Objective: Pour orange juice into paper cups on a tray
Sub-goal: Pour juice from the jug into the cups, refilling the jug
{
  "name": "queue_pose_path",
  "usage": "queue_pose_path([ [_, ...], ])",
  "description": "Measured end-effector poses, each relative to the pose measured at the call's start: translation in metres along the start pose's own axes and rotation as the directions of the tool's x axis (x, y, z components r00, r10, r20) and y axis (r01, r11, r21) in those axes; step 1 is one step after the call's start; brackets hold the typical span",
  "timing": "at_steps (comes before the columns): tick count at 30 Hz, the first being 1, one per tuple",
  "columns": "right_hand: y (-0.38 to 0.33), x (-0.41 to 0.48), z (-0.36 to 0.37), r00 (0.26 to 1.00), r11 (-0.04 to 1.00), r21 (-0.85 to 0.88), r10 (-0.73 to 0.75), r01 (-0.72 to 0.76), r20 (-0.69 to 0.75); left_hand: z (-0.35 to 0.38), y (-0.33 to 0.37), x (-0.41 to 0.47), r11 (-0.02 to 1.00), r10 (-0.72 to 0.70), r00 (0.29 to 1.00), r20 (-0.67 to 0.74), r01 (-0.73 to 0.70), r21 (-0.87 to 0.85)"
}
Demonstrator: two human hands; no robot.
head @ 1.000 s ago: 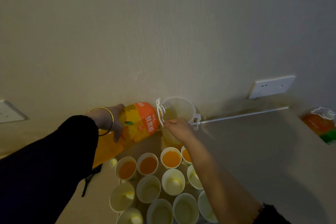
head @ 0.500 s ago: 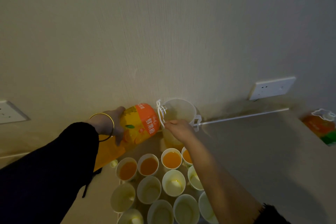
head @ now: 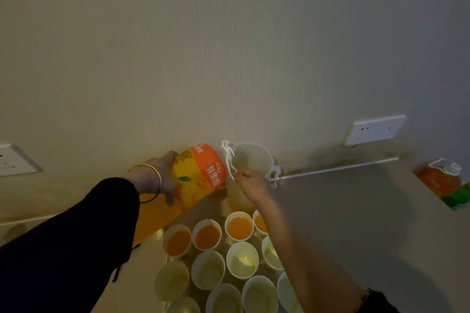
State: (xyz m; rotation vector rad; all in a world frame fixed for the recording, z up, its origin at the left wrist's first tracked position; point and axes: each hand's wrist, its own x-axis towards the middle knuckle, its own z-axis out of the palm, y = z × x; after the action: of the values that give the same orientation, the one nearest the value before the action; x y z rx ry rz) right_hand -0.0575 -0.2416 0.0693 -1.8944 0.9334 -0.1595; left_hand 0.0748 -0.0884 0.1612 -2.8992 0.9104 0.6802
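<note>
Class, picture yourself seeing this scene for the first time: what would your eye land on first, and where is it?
The bright orange juice bottle, tipped sideways near the wall, gripped by the left hand while the right hand pinches its white carry loop. In front, the far row of paper cups holds juice; the nearer cups look nearly empty.

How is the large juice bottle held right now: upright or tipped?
Tipped. The juice bottle lies nearly sideways, its neck at the clear pitcher, left hand gripping its body.
</note>
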Motion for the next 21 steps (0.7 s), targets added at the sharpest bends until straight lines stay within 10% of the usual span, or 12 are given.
queue_pose_path([
  [9,-0.036,-0.016,-0.018,0.846,0.970,-0.003,-0.212,0.242,-0.489,-0.017,-0.007,-0.002,0.948,0.078,0.992,-0.097,-0.103,-0.301],
  [16,-0.124,-0.032,-0.048,0.739,0.792,-0.283,-0.608,0.541,-0.291,-0.030,-0.010,-0.008,0.790,0.126,0.969,-0.212,-0.227,-0.569],
  [21,-0.175,-0.037,-0.055,0.738,0.782,0.007,-0.586,0.623,-0.335,-0.021,-0.019,-0.004,0.718,0.118,0.942,-0.314,-0.299,-0.629],
])
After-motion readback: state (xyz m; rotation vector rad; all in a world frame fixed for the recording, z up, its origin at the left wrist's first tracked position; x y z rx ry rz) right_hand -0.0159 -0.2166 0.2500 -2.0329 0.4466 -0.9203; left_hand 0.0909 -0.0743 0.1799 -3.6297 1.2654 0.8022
